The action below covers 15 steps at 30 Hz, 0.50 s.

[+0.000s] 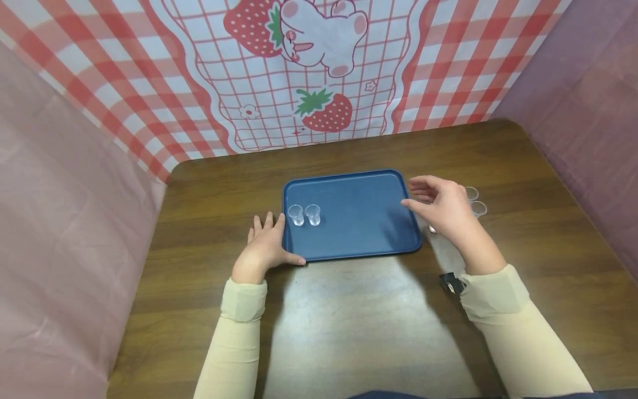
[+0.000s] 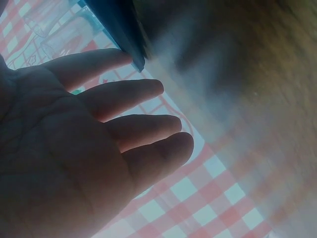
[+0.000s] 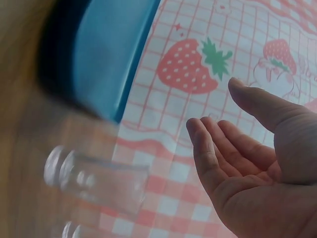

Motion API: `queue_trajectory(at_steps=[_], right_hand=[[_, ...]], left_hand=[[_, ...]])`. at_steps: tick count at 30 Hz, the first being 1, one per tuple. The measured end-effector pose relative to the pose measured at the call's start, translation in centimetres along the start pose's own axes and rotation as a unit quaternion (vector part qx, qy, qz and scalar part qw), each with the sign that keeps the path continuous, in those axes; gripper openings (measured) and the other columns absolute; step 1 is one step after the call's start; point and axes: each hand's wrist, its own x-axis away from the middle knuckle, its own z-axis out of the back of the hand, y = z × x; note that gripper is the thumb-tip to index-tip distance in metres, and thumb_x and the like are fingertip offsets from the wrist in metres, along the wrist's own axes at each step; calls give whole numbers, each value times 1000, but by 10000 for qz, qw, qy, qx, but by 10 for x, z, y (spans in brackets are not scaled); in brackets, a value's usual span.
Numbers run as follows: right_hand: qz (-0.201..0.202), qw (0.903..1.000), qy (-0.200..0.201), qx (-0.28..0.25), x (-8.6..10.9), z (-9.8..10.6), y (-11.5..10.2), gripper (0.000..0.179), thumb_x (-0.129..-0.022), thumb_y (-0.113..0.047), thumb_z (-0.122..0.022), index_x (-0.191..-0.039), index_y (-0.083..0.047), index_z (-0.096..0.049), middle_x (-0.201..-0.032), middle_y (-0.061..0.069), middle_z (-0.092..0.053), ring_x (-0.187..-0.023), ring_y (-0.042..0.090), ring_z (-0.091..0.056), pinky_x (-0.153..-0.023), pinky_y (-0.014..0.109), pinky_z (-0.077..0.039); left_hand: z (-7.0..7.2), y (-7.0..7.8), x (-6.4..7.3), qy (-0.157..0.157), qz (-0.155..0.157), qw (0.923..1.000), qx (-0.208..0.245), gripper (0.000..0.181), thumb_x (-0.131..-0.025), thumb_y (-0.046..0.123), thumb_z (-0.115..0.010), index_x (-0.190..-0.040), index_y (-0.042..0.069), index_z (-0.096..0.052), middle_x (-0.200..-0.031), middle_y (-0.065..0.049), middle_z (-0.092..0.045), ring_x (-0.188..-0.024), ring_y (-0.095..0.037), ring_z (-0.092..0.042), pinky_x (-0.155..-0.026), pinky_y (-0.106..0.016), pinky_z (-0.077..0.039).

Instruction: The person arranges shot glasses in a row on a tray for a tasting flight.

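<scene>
A blue tray (image 1: 356,213) lies on the table, with two small clear glasses (image 1: 296,215) side by side near its left end. At the tray's front left corner is my left hand (image 1: 264,246), fingers spread, thumb along the front edge. In the left wrist view its fingers look straight, the index at the tray rim (image 2: 119,29). Over the tray's right edge hovers my right hand (image 1: 443,205), thumb and fingers apart, holding nothing. More clear glasses (image 1: 479,209) stand beyond it, partly hidden by it; one glass (image 3: 101,181) shows in the right wrist view.
The wooden table (image 1: 199,310) has a rounded far edge against a strawberry-print checked cloth (image 1: 319,66). Pink drapes (image 1: 60,249) hang at both sides. A small black device (image 1: 451,283) sits at my right wrist.
</scene>
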Motion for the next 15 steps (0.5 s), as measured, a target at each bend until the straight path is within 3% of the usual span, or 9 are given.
queue_trajectory(at_steps=[15], right_hand=[[-162,9993,85,325,14,22,26,52,-89,-27,-82,-131,0,-64,-121,22,-68,-109,37,-67,-87,50,-54]], left_hand=[[1,2,3,20,21,10000,43,129,-70,52,-92,-163,5,-16,-165,-27,-4,-148,-50,7,-118,-60,-5]])
